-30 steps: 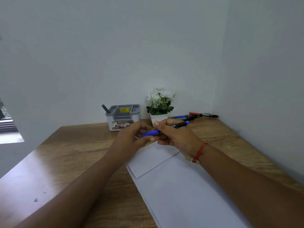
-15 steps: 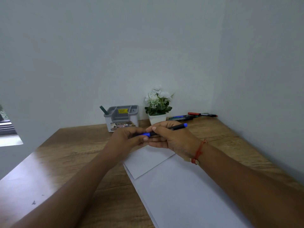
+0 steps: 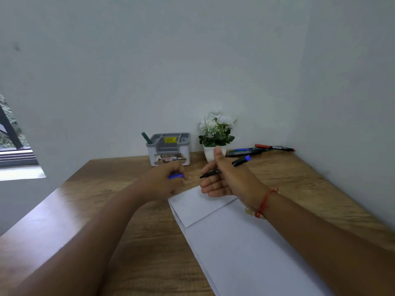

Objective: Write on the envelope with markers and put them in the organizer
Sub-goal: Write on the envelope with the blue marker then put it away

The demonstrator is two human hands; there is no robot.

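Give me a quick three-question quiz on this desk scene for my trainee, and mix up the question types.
1. True or false: the marker in the right hand is capped.
2. Which hand grips the blue cap? A) left hand B) right hand C) neither
3. Fill in: one green marker stands in the ___.

Key: 1 false, its tip is bare. 2 A. 3 organizer.

Blue cap (image 3: 175, 175) half hidden in left hand (image 3: 163, 181), envelope (image 3: 196, 208) writing illegible
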